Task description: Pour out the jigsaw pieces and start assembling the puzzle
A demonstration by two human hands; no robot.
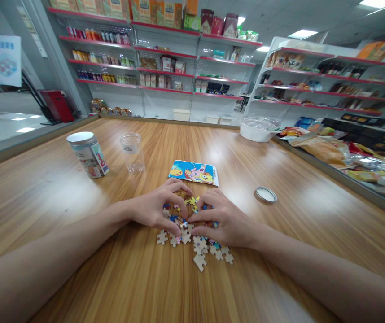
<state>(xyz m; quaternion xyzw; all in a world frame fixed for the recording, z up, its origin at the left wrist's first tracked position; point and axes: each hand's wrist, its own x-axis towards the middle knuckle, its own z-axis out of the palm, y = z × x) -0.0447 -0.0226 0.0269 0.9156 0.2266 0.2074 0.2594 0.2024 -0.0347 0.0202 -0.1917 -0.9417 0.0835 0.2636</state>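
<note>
Nearest the camera, a few puzzle pieces (199, 260) lay face down on the wooden worktop (118, 278), their pale cardboard backs up, strayed out toward six o'clock from the main heap. Just beyond them the pile of puzzle pieces (189, 220) sat between both hands, mixed face up and face down, which suggested they had been tipped out loose rather than laid in order.

The left hand (157, 208) came in from nine o'clock with its fingers curled over the pile's left edge, thumb and forefinger drawn together low over the pieces. The right hand (222, 220) mirrored it from three o'clock, fingers bent and tips pressed into the heap. The two hands nearly met at the middle, cupped as if to corral the pieces. Whether either hand actually pinched a piece could not be told, since the fingertips hid what lay under them.

At twelve o'clock, just past the fingers, a printed picture card (194, 172) lay flat and face up, placed where it could be read as a reference. At two o'clock a round lid (265, 194) rested alone, well apart from the clear empty jar (132, 152) standing upright at eleven o'clock. Farther left at ten o'clock stood a capped labelled jar (89, 154). A white tub (258, 130) sat at the far edge at one o'clock, before shop shelves (165, 67).
</note>
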